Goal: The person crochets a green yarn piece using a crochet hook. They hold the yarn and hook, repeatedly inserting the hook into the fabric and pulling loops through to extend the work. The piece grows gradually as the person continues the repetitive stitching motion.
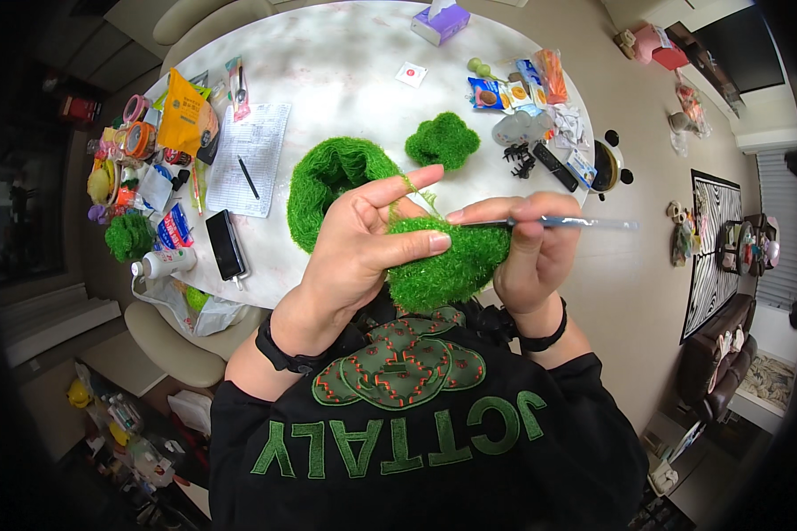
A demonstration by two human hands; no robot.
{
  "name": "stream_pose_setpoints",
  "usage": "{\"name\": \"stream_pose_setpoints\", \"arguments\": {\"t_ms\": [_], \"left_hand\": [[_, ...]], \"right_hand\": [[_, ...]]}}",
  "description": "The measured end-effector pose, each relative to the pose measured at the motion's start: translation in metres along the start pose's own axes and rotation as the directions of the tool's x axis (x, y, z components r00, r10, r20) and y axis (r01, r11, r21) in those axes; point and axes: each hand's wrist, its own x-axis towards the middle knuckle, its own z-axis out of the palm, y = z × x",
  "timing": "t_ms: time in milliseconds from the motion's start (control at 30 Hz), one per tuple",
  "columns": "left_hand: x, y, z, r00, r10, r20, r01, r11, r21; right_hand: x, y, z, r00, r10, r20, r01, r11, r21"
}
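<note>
Fuzzy green crochet work [455, 265] is pinched at its upper left edge between the thumb and fingers of my left hand [365, 235]. Green yarn runs over that hand's raised index finger down to the work. My right hand [534, 249] grips a crochet hook [571, 222] with a clear bluish handle, its tip at the edge of the work beside my left thumb. Behind my left hand lies a hollow ball of green yarn [312, 192], partly hidden. A flower-shaped green crocheted piece [442, 141] rests on the table beyond my hands.
On the marble-patterned table [345, 79], a written sheet [265, 146] with a pen [248, 177], a phone [226, 245], a white bottle [166, 263] and craft supplies lie left. Snack packets [488, 94], a black remote control [554, 166] and black claw clips [519, 159] lie right; a tissue box [440, 25] stands at the far edge.
</note>
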Motion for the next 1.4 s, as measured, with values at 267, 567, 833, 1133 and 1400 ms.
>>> {"name": "stream_pose_setpoints", "arguments": {"t_ms": [267, 567, 833, 1133, 1400], "left_hand": [[-0.001, 0.000, -0.001, 0.999, 0.044, 0.028, -0.045, 0.998, 0.040], [0.001, -0.001, -0.009, 0.993, 0.064, 0.094, -0.072, 0.993, 0.088], [-0.002, 0.001, -0.002, 0.997, 0.063, 0.052, -0.068, 0.993, 0.101], [0.004, 0.004, -0.006, 0.976, -0.057, 0.212, 0.032, 0.992, 0.120], [0.002, 0.002, -0.004, 0.985, 0.102, 0.143, -0.137, 0.953, 0.271]], "right_hand": [[0.008, -0.005, -0.001, 0.989, 0.147, -0.013, -0.148, 0.982, -0.121], [0.008, -0.005, 0.001, 0.985, 0.171, -0.014, -0.171, 0.985, 0.007], [0.008, -0.002, -0.002, 0.990, 0.102, 0.092, -0.097, 0.993, -0.064], [0.014, -0.003, -0.013, 0.944, 0.272, 0.189, -0.295, 0.949, 0.108], [0.011, 0.003, -0.007, 0.879, 0.475, 0.045, -0.462, 0.826, 0.323]]}}
